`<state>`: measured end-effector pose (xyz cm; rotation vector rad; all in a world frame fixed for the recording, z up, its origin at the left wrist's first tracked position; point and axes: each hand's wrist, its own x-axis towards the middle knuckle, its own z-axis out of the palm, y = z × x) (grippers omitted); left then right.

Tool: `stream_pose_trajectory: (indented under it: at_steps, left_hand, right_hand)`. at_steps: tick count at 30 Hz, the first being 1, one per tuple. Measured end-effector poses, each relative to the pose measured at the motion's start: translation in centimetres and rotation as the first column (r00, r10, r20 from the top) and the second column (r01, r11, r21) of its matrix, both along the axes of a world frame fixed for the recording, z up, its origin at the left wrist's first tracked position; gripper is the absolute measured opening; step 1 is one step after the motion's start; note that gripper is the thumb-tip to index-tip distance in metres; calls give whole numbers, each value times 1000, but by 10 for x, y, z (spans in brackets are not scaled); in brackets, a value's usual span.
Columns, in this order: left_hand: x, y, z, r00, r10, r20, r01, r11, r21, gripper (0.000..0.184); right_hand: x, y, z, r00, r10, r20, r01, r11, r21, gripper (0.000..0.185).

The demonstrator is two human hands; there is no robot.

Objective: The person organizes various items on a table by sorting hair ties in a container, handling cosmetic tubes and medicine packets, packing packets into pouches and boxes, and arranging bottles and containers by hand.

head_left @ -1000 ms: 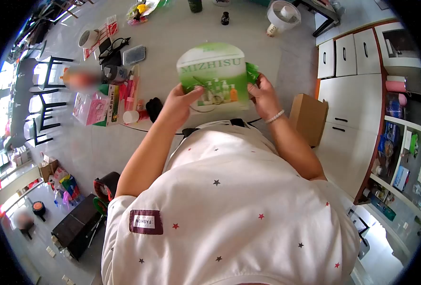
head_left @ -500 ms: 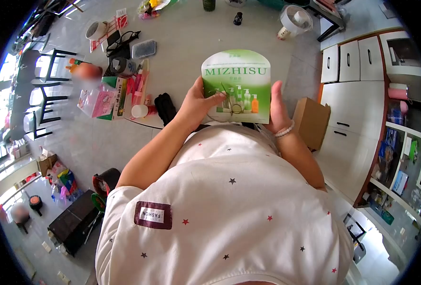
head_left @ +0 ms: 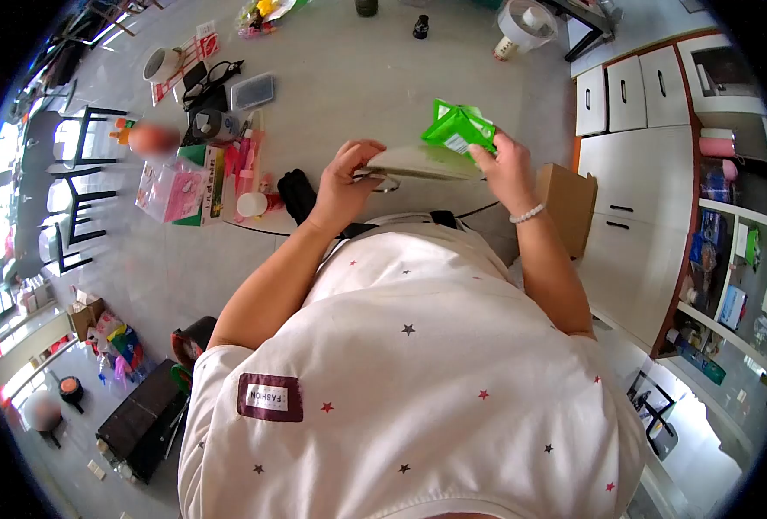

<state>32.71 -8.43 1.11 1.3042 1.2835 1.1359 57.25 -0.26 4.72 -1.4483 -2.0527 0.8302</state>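
Observation:
My left hand (head_left: 347,180) is closed on the left end of a printed card (head_left: 422,164), now tilted almost edge-on so its face is hardly visible. A small shiny loop (head_left: 388,183) shows by the fingertips; I cannot make out what it is. My right hand (head_left: 506,171), with a beaded bracelet on its wrist, grips a bright green soft packet (head_left: 458,128) with a white label. The packet is just above the card's right end; whether that hand also touches the card is unclear.
Across the grey table (head_left: 340,78) lie glasses (head_left: 221,73), a clear case (head_left: 253,91), a black pouch (head_left: 297,197) and a pink-lidded jar (head_left: 252,205). A small black bottle (head_left: 420,28) stands further back. A cardboard box (head_left: 565,208) is beside white cabinets (head_left: 643,186).
The card has turned from facing me to nearly edge-on. My right hand has moved up and now holds the green packet, which was not visible before. My left hand has shifted slightly left.

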Motion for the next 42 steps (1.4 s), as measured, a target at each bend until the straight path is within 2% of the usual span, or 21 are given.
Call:
stream_pose_trajectory:
  at_steps: [1,2,5,8,11,13,14,16,18,21,24,28,30,34,37,40,42]
  left_hand:
    - [-1,0,-1,999,-28,40,28,1000,-1,35]
    - [-2,-3,-1,999,-32,22,35,992,-125,31]
    - [-6,-7,-2,952,-202,-231,231,967,104,33]
    - [-2,-14,6,880,-242,-408,322,937,139,41]
    - [-2,-15,12,830,-205,-519,349,917,195,49]
    - [-1,-17,22,804,-152,-575,341,910,235,53]
    - [-1,-17,22,821,-127,-557,333,898,286,53]
    - [1,-16,20,853,-80,-516,317,865,389,53]
    - [1,-17,21,827,-119,-549,369,852,370,51]
    - [6,-16,24,827,-83,-555,368,828,424,45]
    - [5,-14,19,819,-54,-571,345,842,415,42]
    - [-2,-11,11,793,-133,-594,393,858,332,46]
    - [2,-12,12,804,-89,-588,367,852,373,43]
    - [-1,-13,6,815,-50,-577,326,863,386,41]
    - [-3,-7,3,874,-79,-480,248,921,300,39]
    - [-3,3,9,959,-74,-274,131,972,196,28]
    - [-7,14,9,974,-141,-179,163,980,118,22]
  right_hand:
    - [3,4,6,999,-17,37,15,999,36,28]
    - [10,9,7,998,20,52,-23,999,45,33]
    - [14,22,1,994,93,-63,-90,995,48,43]
    - [19,40,-24,980,100,171,-80,989,-121,51]
    - [22,42,-51,889,-70,453,-39,973,228,55]
    - [18,36,-44,902,-39,431,-80,964,255,61]
    - [16,32,-42,907,-22,420,-101,958,267,64]
    - [12,25,-43,848,20,530,-117,982,149,73]
    - [9,23,-45,769,45,637,-86,996,34,88]
    - [6,18,-46,701,-53,711,21,998,53,84]
    - [20,22,-61,867,-13,499,113,979,-170,79]
    - [22,20,-68,893,-175,415,236,967,-100,70]
    - [13,19,-62,878,-222,424,258,966,-30,68]
    - [10,30,-71,917,-172,360,199,979,-39,65]
    - [8,33,-62,927,-127,354,164,984,-75,64]
    - [11,35,-62,915,-94,392,136,988,-80,62]
    - [13,34,-69,910,-108,399,135,990,-38,62]
